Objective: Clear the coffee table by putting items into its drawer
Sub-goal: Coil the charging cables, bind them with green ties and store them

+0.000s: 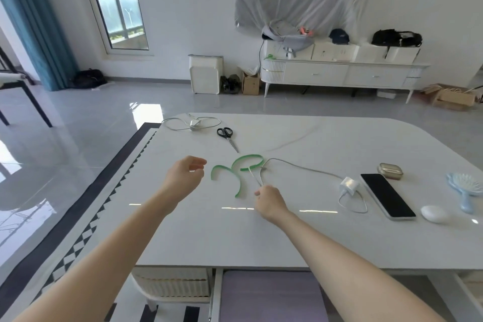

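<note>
The cable (300,166) end is seemingly pinched in the right hand's (270,201) grip, its length trailing right toward the charger (349,185); the left hand (183,174) is held loose, empty.

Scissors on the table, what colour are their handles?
Black. The scissors show best in the head view, which is the only one.
</note>
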`<state>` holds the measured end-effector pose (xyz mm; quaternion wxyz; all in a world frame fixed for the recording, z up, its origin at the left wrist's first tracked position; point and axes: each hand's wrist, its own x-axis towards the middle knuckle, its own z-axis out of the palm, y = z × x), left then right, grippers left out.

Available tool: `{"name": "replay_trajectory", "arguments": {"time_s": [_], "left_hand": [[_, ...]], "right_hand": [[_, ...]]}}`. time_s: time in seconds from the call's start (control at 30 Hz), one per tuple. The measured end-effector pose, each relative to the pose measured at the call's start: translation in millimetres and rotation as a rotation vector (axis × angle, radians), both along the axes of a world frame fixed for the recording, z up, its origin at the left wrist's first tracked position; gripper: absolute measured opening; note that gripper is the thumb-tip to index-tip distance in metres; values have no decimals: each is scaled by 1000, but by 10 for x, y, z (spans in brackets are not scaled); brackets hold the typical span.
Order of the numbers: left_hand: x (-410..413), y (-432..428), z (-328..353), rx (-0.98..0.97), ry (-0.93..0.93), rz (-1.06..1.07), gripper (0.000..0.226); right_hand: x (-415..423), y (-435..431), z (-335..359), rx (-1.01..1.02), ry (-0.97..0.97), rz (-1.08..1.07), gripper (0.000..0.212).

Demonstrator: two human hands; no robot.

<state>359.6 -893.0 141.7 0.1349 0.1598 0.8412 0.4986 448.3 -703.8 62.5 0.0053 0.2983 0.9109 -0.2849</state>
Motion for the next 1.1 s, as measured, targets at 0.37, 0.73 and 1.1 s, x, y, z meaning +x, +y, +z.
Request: {"name": "replay_trajectory", "arguments": {"time_s": [0.37, 0.73, 1.1], "left_hand": [[497, -4, 465, 68, 43, -61, 36], [1275, 21, 821, 117, 99, -233, 56], [1951, 143, 636, 57, 77, -427, 66]], "right_hand": [[456, 46, 1314, 96, 581, -80, 37], [1406, -219, 2355, -458, 747, 106, 4], [1883, -475, 2713, -1154, 897, 112, 18]]}}
